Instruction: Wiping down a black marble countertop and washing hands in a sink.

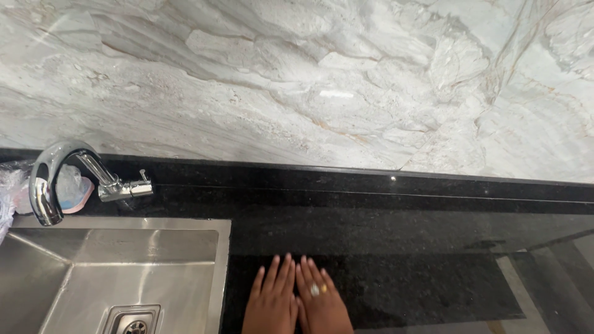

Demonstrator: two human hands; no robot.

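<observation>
**Head view: both hands lying flat on black counter**

Head cam is showing left hand [271, 303] & right hand [323, 304] resting side by side, touching, on the black counter [396, 247], just right of the steel sink [111, 272]. Fingers are lying straight & spread flat, gripping nothing. Ring [315, 289] is sitting on right hand. Curved tap [59, 179] is standing well apart. Risk: glossy stone, palms could be sliding if it's wet; can't tell.

A polished black speckled stone counter [402, 247] runs below a grey-white marble wall, with a square stainless steel sink [74, 247] set into its left end. Two bare hands, the left hand [271, 303] and the right hand [323, 303], lie flat and side by side on it just right of the sink, while a curved chrome tap [59, 179] stands at the back edge
</observation>
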